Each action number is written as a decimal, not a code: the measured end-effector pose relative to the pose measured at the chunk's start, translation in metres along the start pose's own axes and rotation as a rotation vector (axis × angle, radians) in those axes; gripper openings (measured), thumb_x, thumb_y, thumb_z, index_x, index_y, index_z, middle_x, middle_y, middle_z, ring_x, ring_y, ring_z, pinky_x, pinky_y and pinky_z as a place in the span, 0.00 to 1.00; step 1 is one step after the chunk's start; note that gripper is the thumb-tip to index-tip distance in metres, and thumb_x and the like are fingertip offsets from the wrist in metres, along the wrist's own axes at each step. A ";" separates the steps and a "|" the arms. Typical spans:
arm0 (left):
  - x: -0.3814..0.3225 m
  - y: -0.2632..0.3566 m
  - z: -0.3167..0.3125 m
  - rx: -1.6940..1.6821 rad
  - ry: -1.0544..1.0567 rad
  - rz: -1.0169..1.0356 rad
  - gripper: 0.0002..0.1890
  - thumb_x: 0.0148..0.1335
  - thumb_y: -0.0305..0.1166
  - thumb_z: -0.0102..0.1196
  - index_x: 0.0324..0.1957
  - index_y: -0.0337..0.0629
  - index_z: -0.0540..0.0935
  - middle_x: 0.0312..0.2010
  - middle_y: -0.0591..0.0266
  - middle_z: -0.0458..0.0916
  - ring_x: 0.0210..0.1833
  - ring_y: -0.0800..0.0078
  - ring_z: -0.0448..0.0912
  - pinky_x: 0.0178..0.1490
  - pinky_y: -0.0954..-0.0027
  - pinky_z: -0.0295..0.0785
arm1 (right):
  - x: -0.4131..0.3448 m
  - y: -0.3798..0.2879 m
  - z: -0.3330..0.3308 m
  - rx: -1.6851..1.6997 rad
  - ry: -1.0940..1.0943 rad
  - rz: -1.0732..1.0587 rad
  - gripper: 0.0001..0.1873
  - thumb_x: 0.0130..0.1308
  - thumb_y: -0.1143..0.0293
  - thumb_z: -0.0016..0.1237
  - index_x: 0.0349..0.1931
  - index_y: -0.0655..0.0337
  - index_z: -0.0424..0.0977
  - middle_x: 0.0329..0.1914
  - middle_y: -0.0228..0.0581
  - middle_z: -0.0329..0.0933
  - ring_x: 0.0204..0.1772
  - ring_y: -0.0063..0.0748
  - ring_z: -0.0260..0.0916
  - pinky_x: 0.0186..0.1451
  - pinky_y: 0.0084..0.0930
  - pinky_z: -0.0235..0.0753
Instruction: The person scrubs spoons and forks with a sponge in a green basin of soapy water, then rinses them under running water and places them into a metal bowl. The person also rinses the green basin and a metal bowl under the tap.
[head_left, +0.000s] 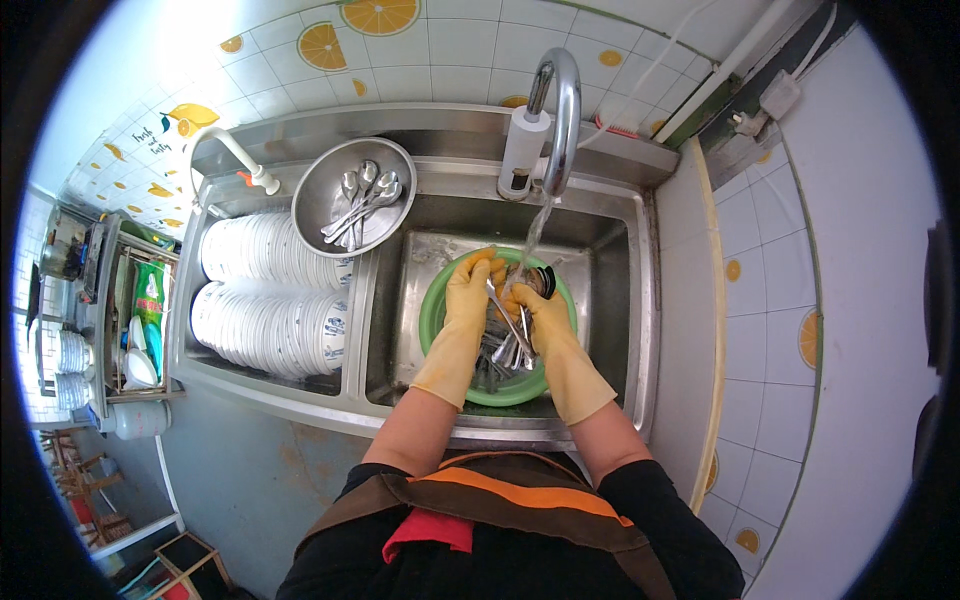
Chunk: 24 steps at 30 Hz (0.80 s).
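Note:
Both hands wear pale yellow rubber gloves over a green plastic basin (433, 330) in the right sink bowl. My left hand (472, 289) holds a metal spoon (504, 313) by one end, the other end pointing down toward the basin. My right hand (541, 311) is closed around several metal utensils (524, 324) under the running water; its fingertips are partly hidden. Dark round pieces (550, 281) show just beyond it. More metal cutlery (491, 360) lies in the basin. Water (535, 229) falls from a chrome faucet (564, 124) between the hands.
A steel bowl (311, 191) with several spoons (364, 202) rests at the top left, over the sink divider. Two rows of stacked white plates (262, 326) fill the left sink bowl. A white tap (232, 146) rises behind them. A partition (686, 322) borders the sink's right side.

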<state>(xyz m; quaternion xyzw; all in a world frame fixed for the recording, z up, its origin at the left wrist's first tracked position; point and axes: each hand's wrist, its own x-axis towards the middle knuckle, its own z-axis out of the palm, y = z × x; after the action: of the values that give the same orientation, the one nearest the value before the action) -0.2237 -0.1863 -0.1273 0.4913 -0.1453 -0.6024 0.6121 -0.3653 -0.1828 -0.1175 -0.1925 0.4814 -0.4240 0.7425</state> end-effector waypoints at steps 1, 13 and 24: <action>0.002 -0.005 -0.004 0.100 -0.009 0.031 0.16 0.80 0.31 0.53 0.63 0.40 0.83 0.49 0.58 0.89 0.47 0.76 0.84 0.53 0.72 0.80 | 0.000 0.000 -0.001 -0.013 -0.028 -0.012 0.15 0.64 0.79 0.61 0.50 0.72 0.76 0.39 0.50 0.83 0.33 0.40 0.85 0.34 0.36 0.90; 0.006 -0.013 -0.022 0.187 -0.167 -0.064 0.18 0.76 0.23 0.53 0.64 0.41 0.81 0.51 0.61 0.86 0.44 0.77 0.83 0.49 0.73 0.79 | -0.022 -0.023 -0.006 -0.030 -0.203 0.248 0.17 0.75 0.71 0.59 0.58 0.70 0.76 0.45 0.48 0.85 0.48 0.47 0.88 0.52 0.47 0.92; -0.002 0.012 -0.004 0.620 -0.395 0.004 0.17 0.74 0.29 0.59 0.62 0.37 0.82 0.48 0.61 0.87 0.49 0.73 0.83 0.56 0.68 0.78 | -0.010 -0.013 -0.015 -0.060 -0.271 0.293 0.13 0.72 0.75 0.60 0.53 0.70 0.78 0.46 0.55 0.86 0.46 0.49 0.89 0.53 0.44 0.93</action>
<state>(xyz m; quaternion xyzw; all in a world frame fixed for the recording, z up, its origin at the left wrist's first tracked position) -0.2139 -0.1852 -0.1192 0.5273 -0.4373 -0.6118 0.3955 -0.3862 -0.1796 -0.1101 -0.1976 0.4124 -0.2671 0.8483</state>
